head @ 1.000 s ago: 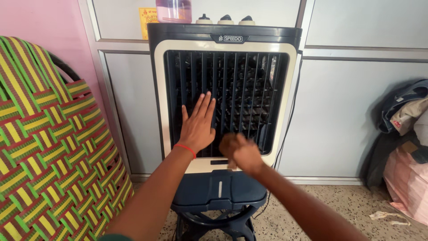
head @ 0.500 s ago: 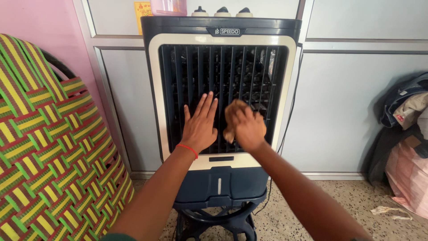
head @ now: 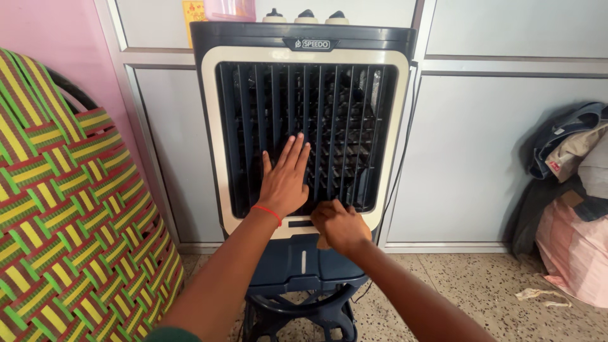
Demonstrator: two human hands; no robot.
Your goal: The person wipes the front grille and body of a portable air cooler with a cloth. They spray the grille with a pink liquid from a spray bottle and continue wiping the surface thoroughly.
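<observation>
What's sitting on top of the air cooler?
On the air cooler sit three dark-capped knobs and the base of a pink container. The frame crops its upper part.

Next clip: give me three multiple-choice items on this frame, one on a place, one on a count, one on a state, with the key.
1. Where does the left hand rest?
A. on the air cooler's grille
B. on the woven chair
C. on the floor

2. How many knobs stand on top of the air cooler?
A. one
B. three
C. five

3. How is the right hand?
A. flat and open
B. closed on a brown cloth
C. out of view

Key: A, palm flat on the slats; B, three show in a row; B, fingers curled around cloth.
</observation>
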